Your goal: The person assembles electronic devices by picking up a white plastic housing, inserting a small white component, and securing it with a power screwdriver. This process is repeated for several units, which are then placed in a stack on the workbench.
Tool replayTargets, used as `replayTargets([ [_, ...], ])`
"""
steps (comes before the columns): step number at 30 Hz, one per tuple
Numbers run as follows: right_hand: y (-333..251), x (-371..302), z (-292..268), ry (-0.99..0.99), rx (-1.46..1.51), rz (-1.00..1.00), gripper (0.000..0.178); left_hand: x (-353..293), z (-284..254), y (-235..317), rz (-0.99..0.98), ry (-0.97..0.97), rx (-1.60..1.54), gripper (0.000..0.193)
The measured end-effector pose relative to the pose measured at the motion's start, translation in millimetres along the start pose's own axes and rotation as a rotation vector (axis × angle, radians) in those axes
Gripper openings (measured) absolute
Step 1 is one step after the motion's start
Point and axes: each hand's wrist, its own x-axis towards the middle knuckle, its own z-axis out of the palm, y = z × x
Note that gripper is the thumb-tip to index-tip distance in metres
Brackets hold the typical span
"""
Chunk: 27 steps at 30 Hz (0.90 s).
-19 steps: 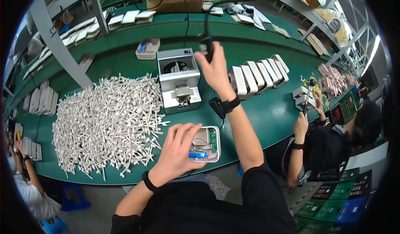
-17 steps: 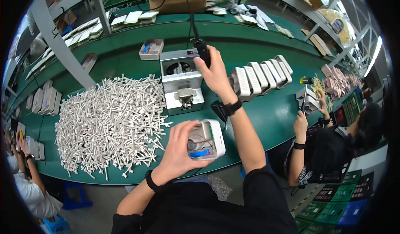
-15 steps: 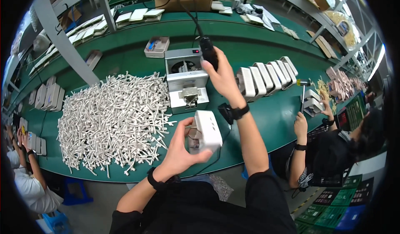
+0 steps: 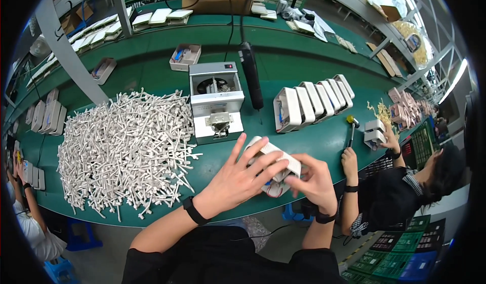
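Housing [image 4: 291, 164]: white box, tilted in both hands above the near side of the green table [image 4: 211, 161], in front of the grey machine [image 4: 216, 100].
Walls: probably light, stiff, rather smooth plastic; the outer rims and ends look the safest place to hold.
Wiring [image 4: 274, 196]: red, loose at the open side near a blue part [image 4: 267, 184]; likely the fragile portion, best kept clear of fingertips.
Left hand [image 4: 242, 179]: fingers spread partly open, laid across the housing's top and left.
Right hand [image 4: 316, 182]: half-curled round the right end, thumb by the open side; how firmly it presses, I cannot tell.
Screwdriver [image 4: 250, 76]: black, hanging upright on its cord beside the machine, no hand on it; half a second ago the right hand held it, while the left alone held the housing.
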Motion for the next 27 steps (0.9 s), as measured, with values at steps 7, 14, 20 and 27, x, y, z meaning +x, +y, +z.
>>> replayTargets([
  [7, 51.7, 54.5, 31.4, 0.737, -0.165, -0.211, 0.036, -3.9, -2.5, 25.1, -0.313, 0.031, -0.267, 0.086],
  [14, 59.6, 113.8, 38.2, 0.846, -0.681, -0.363, 0.041, -62.8, 1.4, 56.6, -0.312, -0.238, -0.472, 0.069],
  [20, 73.3, 134.0, 19.5, 0.873, -0.757, -0.302, 0.042, -93.1, -4.9, 56.5, -0.356, -0.277, -0.547, 0.062],
  [27, 84.0, 161.6, -16.0, 0.976, -0.775, -0.278, 0.043, -102.5, -101.1, 39.2, -0.304, -0.348, -0.637, 0.057],
])
